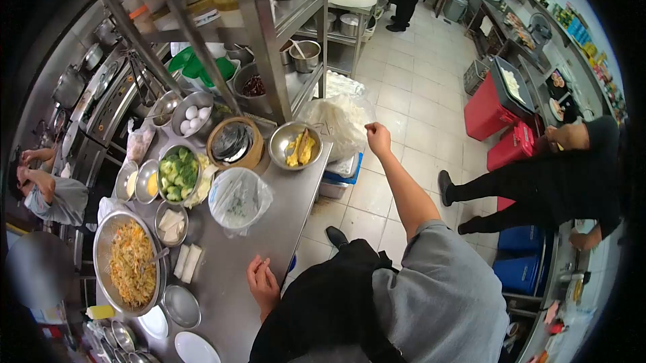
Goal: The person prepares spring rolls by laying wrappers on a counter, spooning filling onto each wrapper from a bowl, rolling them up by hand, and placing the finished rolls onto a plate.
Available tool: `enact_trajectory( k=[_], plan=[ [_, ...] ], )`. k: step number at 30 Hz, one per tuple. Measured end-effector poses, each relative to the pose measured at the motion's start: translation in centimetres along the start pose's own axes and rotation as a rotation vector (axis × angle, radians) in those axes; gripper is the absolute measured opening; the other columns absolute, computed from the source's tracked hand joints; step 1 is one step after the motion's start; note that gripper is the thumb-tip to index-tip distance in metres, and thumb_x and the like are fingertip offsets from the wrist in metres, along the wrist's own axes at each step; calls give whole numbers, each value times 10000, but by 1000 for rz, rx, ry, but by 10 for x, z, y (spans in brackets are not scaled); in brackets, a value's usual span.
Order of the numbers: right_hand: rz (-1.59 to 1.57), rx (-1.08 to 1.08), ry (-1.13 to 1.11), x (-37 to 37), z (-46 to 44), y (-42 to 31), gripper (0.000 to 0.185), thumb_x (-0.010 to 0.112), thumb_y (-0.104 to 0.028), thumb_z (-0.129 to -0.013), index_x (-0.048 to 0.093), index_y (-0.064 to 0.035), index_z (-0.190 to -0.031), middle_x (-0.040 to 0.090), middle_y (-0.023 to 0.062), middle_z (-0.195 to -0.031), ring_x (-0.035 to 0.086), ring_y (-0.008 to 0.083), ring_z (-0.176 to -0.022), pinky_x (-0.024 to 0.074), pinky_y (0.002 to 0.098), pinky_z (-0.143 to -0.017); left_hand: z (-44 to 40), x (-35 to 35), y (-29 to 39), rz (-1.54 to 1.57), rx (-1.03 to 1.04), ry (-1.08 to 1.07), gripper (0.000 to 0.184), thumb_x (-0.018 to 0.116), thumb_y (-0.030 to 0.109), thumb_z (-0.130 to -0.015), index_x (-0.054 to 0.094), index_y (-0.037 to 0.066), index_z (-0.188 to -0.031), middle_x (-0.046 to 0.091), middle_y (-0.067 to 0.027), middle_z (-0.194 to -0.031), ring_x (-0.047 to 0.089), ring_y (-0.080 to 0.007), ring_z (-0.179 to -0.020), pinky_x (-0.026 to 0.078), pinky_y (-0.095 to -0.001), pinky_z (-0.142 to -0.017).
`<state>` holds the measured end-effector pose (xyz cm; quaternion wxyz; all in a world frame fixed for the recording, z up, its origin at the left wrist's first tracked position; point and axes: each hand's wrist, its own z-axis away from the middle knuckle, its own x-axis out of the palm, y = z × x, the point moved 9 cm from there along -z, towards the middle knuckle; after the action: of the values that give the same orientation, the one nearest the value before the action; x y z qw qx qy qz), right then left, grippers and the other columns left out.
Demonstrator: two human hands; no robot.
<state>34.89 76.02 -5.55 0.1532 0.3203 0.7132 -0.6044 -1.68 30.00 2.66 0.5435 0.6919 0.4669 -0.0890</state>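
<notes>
My left hand (263, 285) is over the edge of the steel counter (235, 265), its fingers loosely bent and apart, with nothing visible in them. Closest to it on the counter are a plastic-lined round container (237, 198) and two white blocks (188, 263). Stretched out beyond the counter, my right hand (378, 139) has its fingers drawn together; whether they hold anything is hidden. It is beside a clear plastic bag (340, 124) of pale contents, and I cannot tell whether they touch. A steel bowl (291, 146) with yellow pieces sits at the counter corner.
Bowls of broccoli (179, 173), eggs (194, 117) and fried rice or noodles (132, 263) stand on the counter. A steel shelf post (266, 40) rises at its far end. A person in black (538, 174) stands to the right by red bins (488, 111); another person (57, 195) is at left.
</notes>
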Motion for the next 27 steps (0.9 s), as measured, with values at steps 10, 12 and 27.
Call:
enact_trajectory(
  k=[10,12,27],
  plan=[
    [92,27,-140,120,-112,35,493,803,-276,-803,677,-72,-1233,749,172,-946,715,349,-949,551,441,-854,-70,72,57,-34,-75,-24,289,552,-96,-907,706,25,-1119,590,-192,-1260,653,-303,-1070,542,-374,-912],
    [56,54,-167,113,-120,27,386,767,-305,-851,730,-87,-1167,752,171,-943,708,371,-931,545,442,-850,-72,72,59,-43,-119,-12,301,550,-110,-897,708,26,-1115,592,-190,-1259,655,-295,-1074,543,-370,-909],
    [-251,-210,-35,-17,-137,-93,258,636,-335,-980,769,-180,-1139,756,141,-976,720,220,-887,518,325,-812,-75,46,85,22,-12,129,307,551,-120,-868,714,7,-1095,614,-179,-1237,671,-292,-997,550,-361,-864]
  ],
)
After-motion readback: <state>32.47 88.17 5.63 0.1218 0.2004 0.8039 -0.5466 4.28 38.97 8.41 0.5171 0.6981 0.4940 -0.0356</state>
